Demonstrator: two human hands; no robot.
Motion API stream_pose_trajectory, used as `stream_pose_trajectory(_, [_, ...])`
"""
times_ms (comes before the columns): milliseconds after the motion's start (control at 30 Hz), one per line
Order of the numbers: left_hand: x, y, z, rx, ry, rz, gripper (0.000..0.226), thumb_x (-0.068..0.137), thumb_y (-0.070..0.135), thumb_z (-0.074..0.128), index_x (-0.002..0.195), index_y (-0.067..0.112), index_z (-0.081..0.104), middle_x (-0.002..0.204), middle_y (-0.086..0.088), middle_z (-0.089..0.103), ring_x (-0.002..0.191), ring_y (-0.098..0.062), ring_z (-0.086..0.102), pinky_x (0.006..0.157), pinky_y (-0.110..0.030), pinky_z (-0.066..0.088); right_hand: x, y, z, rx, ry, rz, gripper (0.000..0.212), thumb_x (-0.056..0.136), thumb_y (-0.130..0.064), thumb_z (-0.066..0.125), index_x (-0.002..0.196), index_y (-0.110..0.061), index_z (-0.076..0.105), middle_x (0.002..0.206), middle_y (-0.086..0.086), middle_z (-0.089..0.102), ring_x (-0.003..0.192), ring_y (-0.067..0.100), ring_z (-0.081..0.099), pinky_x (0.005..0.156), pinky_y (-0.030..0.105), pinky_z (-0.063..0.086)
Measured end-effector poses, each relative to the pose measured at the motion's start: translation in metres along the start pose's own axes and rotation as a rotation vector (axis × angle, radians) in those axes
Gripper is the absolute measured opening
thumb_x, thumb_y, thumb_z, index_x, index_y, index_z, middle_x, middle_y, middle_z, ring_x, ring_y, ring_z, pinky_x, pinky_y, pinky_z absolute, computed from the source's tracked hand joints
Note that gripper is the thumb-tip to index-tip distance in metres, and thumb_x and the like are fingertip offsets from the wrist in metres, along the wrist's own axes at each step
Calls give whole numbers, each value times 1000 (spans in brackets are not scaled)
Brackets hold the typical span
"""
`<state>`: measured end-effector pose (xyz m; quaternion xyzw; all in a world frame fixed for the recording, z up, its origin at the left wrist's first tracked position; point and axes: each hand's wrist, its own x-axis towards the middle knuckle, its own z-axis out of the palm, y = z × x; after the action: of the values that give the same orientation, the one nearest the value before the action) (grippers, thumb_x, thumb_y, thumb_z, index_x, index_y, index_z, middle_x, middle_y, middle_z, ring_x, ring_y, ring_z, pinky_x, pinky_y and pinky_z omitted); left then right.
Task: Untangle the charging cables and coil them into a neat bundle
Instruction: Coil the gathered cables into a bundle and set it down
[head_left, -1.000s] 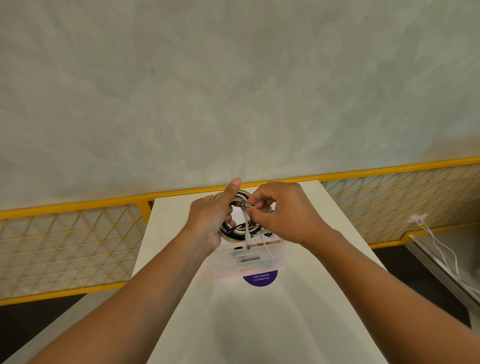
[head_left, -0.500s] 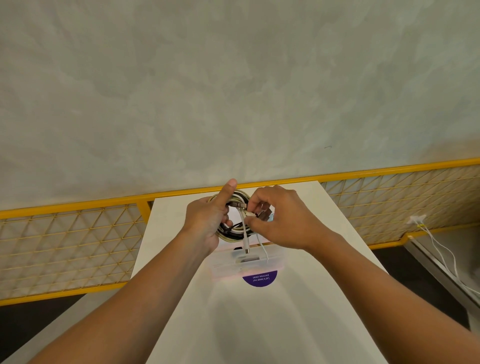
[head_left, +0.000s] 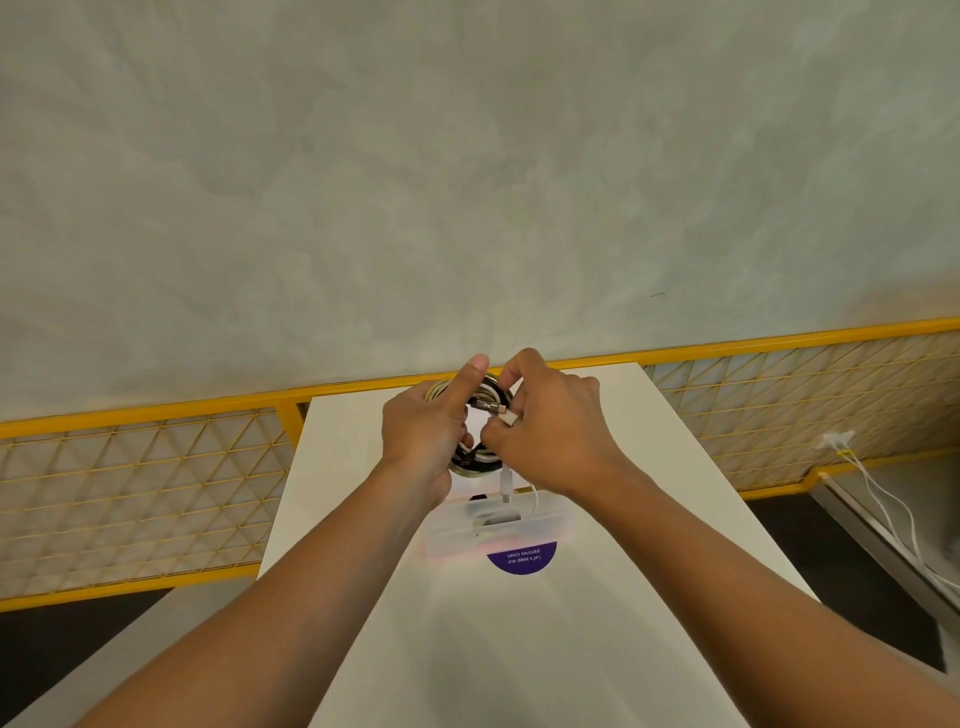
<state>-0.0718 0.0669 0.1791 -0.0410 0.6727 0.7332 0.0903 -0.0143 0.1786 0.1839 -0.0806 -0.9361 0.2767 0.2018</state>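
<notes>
Above the far end of the white bench (head_left: 649, 519), the left hand (head_left: 423, 431) is gripping the coil of charging cables (head_left: 477, 464), thumb lying across its top, while the right hand (head_left: 545, 431) is pinching a plug (head_left: 506, 414) at that coil, just beyond a clear plastic box (head_left: 452, 535).

The cable coil (head_left: 480, 464) mixes black, white and cream strands. The table (head_left: 343, 447) is plain white. At 6 o'clock from the coil, a purple sticker (head_left: 522, 561) carries white lettering. The railing (head_left: 130, 493) is yellow with a triangle lattice, and the wall (head_left: 467, 156) is mottled grey-green.
</notes>
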Motion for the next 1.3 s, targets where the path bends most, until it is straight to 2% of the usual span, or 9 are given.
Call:
stream_pose_trajectory(67, [-1, 1, 0, -15, 17, 1, 40, 74, 48, 83, 85, 12, 72, 61, 1, 54, 51, -16, 43, 54, -30, 45, 0, -1, -2, 36, -25, 13, 34, 82, -28, 68, 111, -26, 50, 82, -8, 68, 85, 15, 63, 95, 38, 34])
stream_pose_trajectory(167, [0, 2, 0, -5, 19, -17, 40, 74, 48, 83, 74, 12, 67, 61, -3, 51, 46, -17, 41, 53, -29, 44, 0, 1, -4, -44, -14, 20, 32, 82, -31, 67, 111, -27, 54, 83, -10, 67, 88, 13, 62, 95, 38, 33])
stream_pose_trajectory(300, [-1, 3, 0, 4, 3, -33, 44, 72, 50, 84, 75, 10, 65, 61, -4, 48, 44, -17, 42, 53, -29, 43, 2, 2, -4, -183, 9, 35, 14, 83, -36, 63, 91, -25, 65, 78, -10, 67, 83, 16, 61, 85, 36, 31])
stream_pose_trajectory(367, [-1, 2, 0, 8, -6, -31, 45, 71, 50, 84, 73, 10, 64, 60, -3, 47, 48, -19, 42, 58, -32, 44, 2, 1, -5, -229, -11, 56, 15, 85, -38, 61, 84, -25, 68, 74, -8, 66, 80, 17, 60, 81, 35, 27])
stream_pose_trajectory(733, [-1, 4, 2, -63, 22, -28, 42, 68, 43, 89, 78, 8, 68, 60, -2, 47, 45, -16, 41, 62, -34, 46, 3, 3, -8, -297, 11, -11, 17, 85, -39, 56, 79, -24, 62, 77, -6, 64, 88, 20, 53, 83, 39, 31])
stream_pose_trajectory(933, [-1, 4, -3, -121, -61, -101, 34, 69, 35, 90, 76, 9, 68, 55, -1, 50, 48, -15, 42, 58, -30, 50, 2, 10, -10, -211, -4, 16, 17, 85, -40, 60, 78, -24, 63, 70, -8, 60, 79, 16, 55, 83, 38, 31])
stream_pose_trajectory(1033, [-2, 8, -8, -169, -154, -139, 33, 72, 30, 88, 86, 6, 71, 59, -1, 57, 49, -14, 48, 53, -27, 51, 3, 14, -13, -168, -12, 43, 20, 86, -40, 61, 80, -22, 66, 69, -7, 61, 77, 18, 57, 85, 38, 32])
stream_pose_trajectory(1167, [-1, 10, -12, -140, -248, -137, 38, 79, 30, 83, 102, 3, 69, 64, -3, 57, 48, -15, 50, 57, -29, 52, 5, 18, -13, -179, 6, 35, 21, 90, -43, 60, 84, -24, 65, 73, -7, 63, 82, 18, 58, 85, 38, 31])
stream_pose_trajectory(1300, [-1, 13, -8, -62, -286, -117, 22, 92, 28, 71, 95, 10, 60, 60, -2, 51, 48, -14, 44, 49, -25, 47, 5, 21, -8, -315, 88, -86, 20, 91, -48, 56, 89, -30, 64, 78, -8, 66, 93, 18, 52, 78, 38, 23])
